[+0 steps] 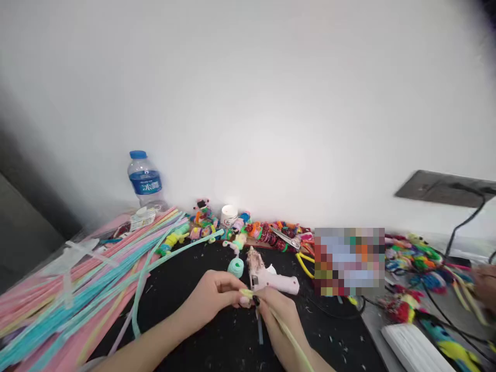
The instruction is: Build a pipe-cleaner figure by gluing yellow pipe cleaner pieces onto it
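My left hand (217,294) and my right hand (281,310) meet over the black mat, both closed on a pale yellow pipe cleaner (291,338). Its end is bent into a small form between my fingertips, partly hidden, while the long tail runs back over my right hand toward the lower edge. Just beyond my hands lies a pale pink glue gun (281,283) with a stained nozzle end. A mint-green coiled ball (235,267) sits beside it. Below my fingertips a greyish glue stick (260,330) shows on the mat.
Bundled pastel pipe cleaners (104,279) cover the left side, near a water bottle (145,181). Scissors (285,237), a paper cup (229,214) and colourful fuzzy figures line the wall. At right are black cables (461,222), a white pack (413,346) and another person's hand (486,284).
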Demonstrator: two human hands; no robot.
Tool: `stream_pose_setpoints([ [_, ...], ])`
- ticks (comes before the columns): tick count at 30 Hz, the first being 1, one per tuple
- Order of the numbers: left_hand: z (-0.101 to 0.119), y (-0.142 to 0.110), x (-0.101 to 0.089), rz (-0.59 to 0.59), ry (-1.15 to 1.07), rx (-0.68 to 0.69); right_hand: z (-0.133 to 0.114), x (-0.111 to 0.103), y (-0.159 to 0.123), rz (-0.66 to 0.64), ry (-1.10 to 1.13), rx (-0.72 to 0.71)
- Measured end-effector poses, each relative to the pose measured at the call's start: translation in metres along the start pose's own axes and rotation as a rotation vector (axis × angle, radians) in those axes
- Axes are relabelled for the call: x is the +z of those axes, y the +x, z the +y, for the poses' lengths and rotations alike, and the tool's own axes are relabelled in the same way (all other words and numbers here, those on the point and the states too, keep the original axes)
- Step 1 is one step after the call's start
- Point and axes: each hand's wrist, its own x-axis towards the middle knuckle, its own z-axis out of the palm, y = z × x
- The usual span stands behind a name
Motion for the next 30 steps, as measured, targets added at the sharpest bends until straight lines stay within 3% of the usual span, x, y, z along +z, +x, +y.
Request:
stream_pose_setpoints([
  [9,0.0,0.003,0.001,-0.003,-0.07,-0.01,-0.003,0.002,0.002,0.003,-0.003,-0.015],
  [20,0.002,0.002,0.0,0.016,0.029,0.062,-0.01,-0.002,0.003,0.004,-0.029,-0.033],
  [26,0.005,0.001,0.001,0.011,0.079,0.079,-0.012,-0.004,0.001,0.126,-0.094,-0.007],
  [30,0.005,0.002,0.001,0.031,0.043,0.057,-0.008,-0.003,0.001,0.137,-0.134,0.008],
])
